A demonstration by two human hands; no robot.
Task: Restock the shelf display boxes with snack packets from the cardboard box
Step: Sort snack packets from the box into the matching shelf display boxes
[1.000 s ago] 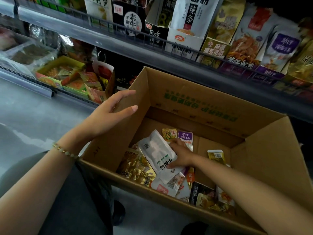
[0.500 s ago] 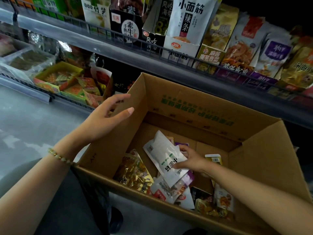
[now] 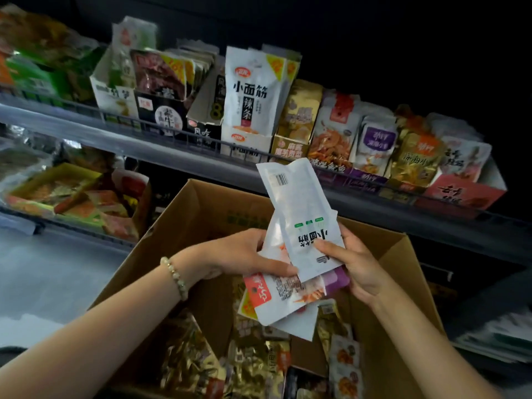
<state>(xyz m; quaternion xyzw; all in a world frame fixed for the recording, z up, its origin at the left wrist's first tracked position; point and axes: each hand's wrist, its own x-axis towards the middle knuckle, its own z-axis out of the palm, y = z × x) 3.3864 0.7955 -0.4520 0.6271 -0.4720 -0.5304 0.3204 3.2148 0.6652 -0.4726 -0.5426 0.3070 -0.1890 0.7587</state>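
Note:
Both hands hold a fanned bunch of snack packets above the open cardboard box (image 3: 184, 223). My right hand (image 3: 355, 262) grips the lower end of a tall white packet (image 3: 299, 208), upside down, with a purple packet (image 3: 336, 279) behind it. My left hand (image 3: 244, 254) grips the bunch from the left, thumb across a white packet with a red-orange corner (image 3: 276, 295). Gold and orange packets (image 3: 253, 361) lie loose in the box bottom. On the shelf above, a display box (image 3: 247, 141) holds matching white packets (image 3: 253, 90).
The upper shelf rail (image 3: 172, 148) carries a row of display boxes: black (image 3: 158, 113), gold (image 3: 290, 148), purple (image 3: 368, 174) and pink (image 3: 463, 191). A lower shelf at left holds a yellow-green tray (image 3: 54, 182) of packets. Grey floor (image 3: 51, 277) lies to the left.
My right hand lifted the white packets out of the box to chest height. My left hand left the box flap and took hold of the bunch. The view tilted up toward the shelf.

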